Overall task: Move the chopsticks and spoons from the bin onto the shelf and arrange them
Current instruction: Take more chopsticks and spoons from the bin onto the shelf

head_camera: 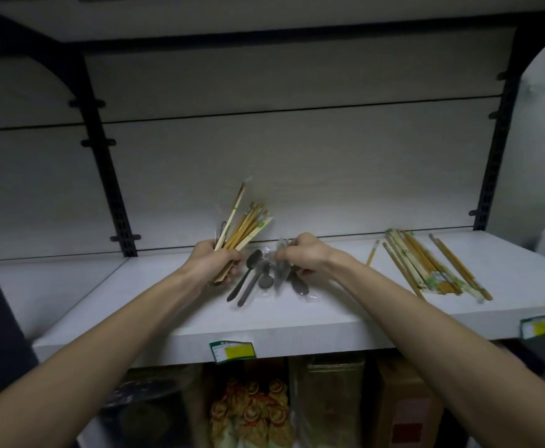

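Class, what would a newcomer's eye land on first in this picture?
The left hand grips a fan of pale wooden chopsticks above the white shelf. Beside it, the right hand pinches clear-wrapped dark plastic spoons. More wrapped chopsticks lie at the right.

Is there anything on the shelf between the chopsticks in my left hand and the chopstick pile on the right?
Yes. The wrapped dark spoons lie on the shelf just right of your left hand and its chopstick bundle, with your right hand on them. Past those, the shelf looks bare up to the chopstick pile.
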`<state>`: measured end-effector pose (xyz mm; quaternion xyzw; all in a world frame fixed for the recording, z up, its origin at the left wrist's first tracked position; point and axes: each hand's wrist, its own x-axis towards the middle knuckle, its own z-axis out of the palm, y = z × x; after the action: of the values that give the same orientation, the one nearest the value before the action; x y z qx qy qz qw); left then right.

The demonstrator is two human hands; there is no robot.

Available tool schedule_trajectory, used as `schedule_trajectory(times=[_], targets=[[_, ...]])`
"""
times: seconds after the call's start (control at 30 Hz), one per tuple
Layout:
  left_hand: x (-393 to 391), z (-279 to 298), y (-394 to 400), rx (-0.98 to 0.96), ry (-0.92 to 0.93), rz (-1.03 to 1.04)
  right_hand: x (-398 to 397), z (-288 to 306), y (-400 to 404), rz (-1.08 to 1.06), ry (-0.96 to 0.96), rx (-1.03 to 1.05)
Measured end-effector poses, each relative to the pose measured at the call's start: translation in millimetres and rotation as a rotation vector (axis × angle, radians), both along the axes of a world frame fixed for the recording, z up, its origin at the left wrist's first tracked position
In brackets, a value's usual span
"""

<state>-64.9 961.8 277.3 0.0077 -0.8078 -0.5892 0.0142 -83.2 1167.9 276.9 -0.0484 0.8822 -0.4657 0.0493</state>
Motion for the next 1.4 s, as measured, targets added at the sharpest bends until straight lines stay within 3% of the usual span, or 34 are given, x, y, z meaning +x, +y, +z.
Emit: schedule_trajectory(times=[0.2, 0.33, 0.5, 0.9, 1.03, 1.2, 1.4], targets=[[0, 3, 8, -0.011, 0.045, -0.077, -8, -2, 4, -0.142, 0.173, -0.155], [-1, 7, 33, -0.071, 0.087, -0.191, -4, 4, 18, -0.130, 0.044, -0.280], [-7, 9, 68, -0.069, 0.068, -0.334, -10, -1, 46, -0.250, 0.030, -0.452], [-27, -3, 147, -0.142, 0.077, -0.364, -8, -11, 121, -0.414, -0.156, -0.790], [-25, -7, 171, -0.065, 0.098, -0.421, -14, -18, 136, -0.350, -0.164, -0.813], [-32, -16, 187, -0.121, 0.057, -0.393, -17, -22, 146, -0.384, -0.133, -0.758], [-35, -17, 191, -0.090, -0.014, -0.375, -24, -13, 152, -0.402, -0.099, -0.431]])
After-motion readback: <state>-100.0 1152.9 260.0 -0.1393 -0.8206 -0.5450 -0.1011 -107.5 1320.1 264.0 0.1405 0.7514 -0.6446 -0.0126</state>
